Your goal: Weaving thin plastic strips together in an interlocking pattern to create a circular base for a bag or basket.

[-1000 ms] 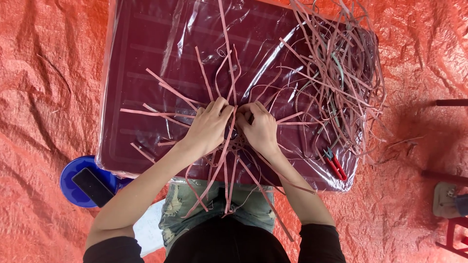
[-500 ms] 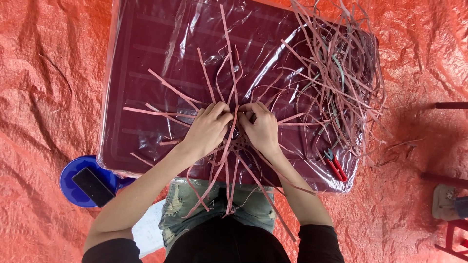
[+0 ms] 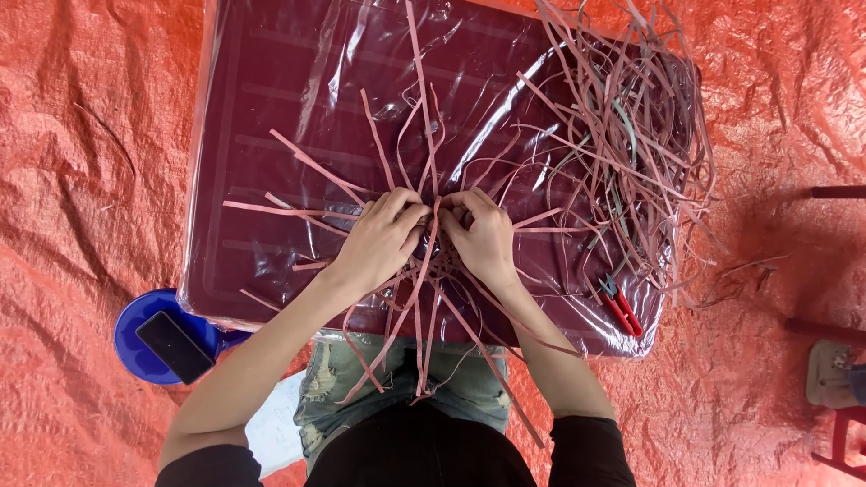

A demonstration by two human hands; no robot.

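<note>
From the head camera, both hands meet at the near middle of a dark red table [image 3: 271,117] wrapped in clear plastic. The left hand [image 3: 383,239] is curled, its fingertips pinching the pink strips [image 3: 424,271] where they cross. The right hand [image 3: 483,236] is curled the same way, touching the left and gripping the same knot of strips. From that knot strips fan out over the tabletop and hang down over the near edge, across the person's lap. A loose tangle of strips [image 3: 622,135] lies on the table's right side. Red snips [image 3: 622,308] rest near the right corner. A dark phone [image 3: 174,347] lies on a blue stool [image 3: 135,325] at the lower left, on an orange tarp [image 3: 81,180].
</note>
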